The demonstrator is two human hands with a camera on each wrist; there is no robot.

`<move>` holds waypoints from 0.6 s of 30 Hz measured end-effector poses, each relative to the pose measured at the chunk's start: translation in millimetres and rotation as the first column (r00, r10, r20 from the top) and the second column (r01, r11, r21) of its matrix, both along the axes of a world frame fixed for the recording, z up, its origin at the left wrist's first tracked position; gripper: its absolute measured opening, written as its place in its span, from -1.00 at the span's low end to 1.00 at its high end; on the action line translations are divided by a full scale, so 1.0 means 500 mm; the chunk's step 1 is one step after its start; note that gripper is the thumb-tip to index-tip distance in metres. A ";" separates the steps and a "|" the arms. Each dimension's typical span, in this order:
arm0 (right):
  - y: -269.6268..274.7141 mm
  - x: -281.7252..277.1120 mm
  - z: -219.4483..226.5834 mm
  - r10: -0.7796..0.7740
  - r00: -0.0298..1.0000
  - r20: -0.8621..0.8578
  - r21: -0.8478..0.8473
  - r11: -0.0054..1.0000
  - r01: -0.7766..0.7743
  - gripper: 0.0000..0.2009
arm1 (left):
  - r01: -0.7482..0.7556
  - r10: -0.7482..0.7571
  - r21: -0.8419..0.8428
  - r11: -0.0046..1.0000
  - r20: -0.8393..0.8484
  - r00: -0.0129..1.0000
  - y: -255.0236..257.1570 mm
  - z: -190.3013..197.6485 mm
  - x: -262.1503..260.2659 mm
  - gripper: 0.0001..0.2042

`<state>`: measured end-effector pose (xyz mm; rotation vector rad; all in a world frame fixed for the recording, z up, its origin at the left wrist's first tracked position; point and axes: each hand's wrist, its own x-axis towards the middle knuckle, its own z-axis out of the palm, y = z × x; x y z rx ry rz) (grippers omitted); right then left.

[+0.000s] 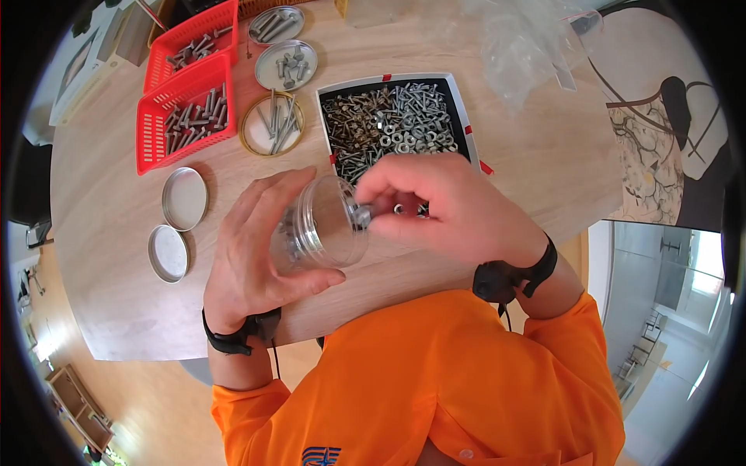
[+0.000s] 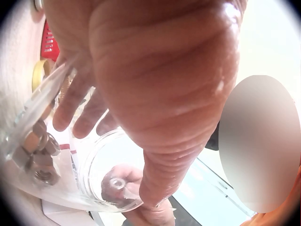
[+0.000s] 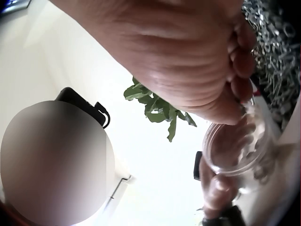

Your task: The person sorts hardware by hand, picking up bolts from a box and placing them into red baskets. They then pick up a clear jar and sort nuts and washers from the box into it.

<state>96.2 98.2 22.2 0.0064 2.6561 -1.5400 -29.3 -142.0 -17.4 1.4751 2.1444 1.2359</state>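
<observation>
I have my left hand point(image 1: 256, 256) wrapped around the clear round plastic jar point(image 1: 322, 225), tilted above the wooden table point(image 1: 116, 295), mouth toward my right hand point(image 1: 443, 206), which pinches a small silver nut point(image 1: 362, 215) at the rim. I judge it the drop-in step; next I need to loosen that pinch squarely over the opening

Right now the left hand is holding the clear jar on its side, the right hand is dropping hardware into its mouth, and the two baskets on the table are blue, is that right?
Not quite: the baskets are red, as the head view shows. The rest stands: the left hand holds the clear jar on its side, and the right hand feeds hardware into its mouth.
</observation>
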 end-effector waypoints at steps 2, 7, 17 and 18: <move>-0.012 -0.003 0.026 0.020 0.996 0.090 -0.213 0.977 0.000 -0.83 | -0.007 0.007 0.001 1.000 0.003 1.000 -0.002 0.000 0.000 -0.03; 0.011 -0.005 -0.058 0.137 0.967 -0.215 0.410 0.911 -0.038 -0.89 | -0.003 0.003 0.017 1.000 -0.006 1.000 -0.003 -0.002 -0.002 -0.03; 0.001 -0.008 -0.059 0.044 0.996 -0.083 0.437 0.900 -0.003 -0.89 | -0.010 0.010 0.009 1.000 0.009 1.000 -0.006 -0.001 -0.002 -0.03; 0.007 -0.006 -0.049 0.000 0.998 -0.056 0.369 0.929 0.020 -0.89 | -0.012 0.012 0.007 1.000 0.016 1.000 -0.006 -0.001 -0.002 -0.03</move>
